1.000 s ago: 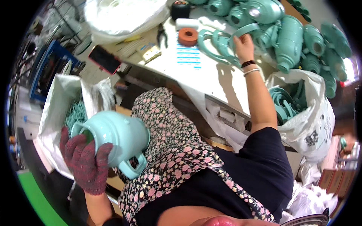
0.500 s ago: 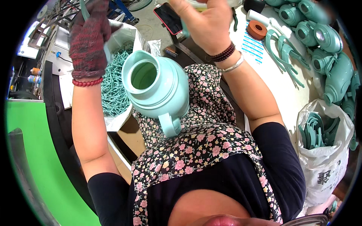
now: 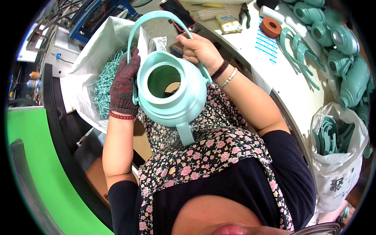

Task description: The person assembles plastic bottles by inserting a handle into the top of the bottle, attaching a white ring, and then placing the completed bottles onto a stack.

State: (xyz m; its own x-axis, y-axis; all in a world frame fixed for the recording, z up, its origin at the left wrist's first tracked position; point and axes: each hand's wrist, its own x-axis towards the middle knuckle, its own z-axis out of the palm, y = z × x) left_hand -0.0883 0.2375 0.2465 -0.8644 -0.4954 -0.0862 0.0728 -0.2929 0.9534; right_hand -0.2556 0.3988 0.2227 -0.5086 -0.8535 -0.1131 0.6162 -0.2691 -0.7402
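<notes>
A mint-green thermos jug body [image 3: 192,103] with a pouring lip rests at my lap, its round mouth facing up and its inside hollow. Low on its near side a grip [image 3: 185,135] sticks out. Over the jug arches a matching carrying handle [image 3: 157,15], its two ends at the jug's left and right sides. My left hand [image 3: 125,86], in a dark red and grey knit glove, closes around the handle's left arm beside the jug. With curled fingers, my bare right hand [image 3: 201,51] holds the right arm of the handle. My palms hide where some fingers press.
A white sack [image 3: 86,70] of thin green plastic pieces stands left. On the white table [image 3: 301,103] at right lie pliers [image 3: 244,15], an orange tape roll [image 3: 270,27], loose handles [image 3: 297,55] and several jug bodies [image 3: 354,78]. Another bag [image 3: 337,168] holds curved green parts.
Both hands have come down from above to the jug's sides. The handle now arches over the jug, which has shifted slightly right and tilted to show through its inside.
</notes>
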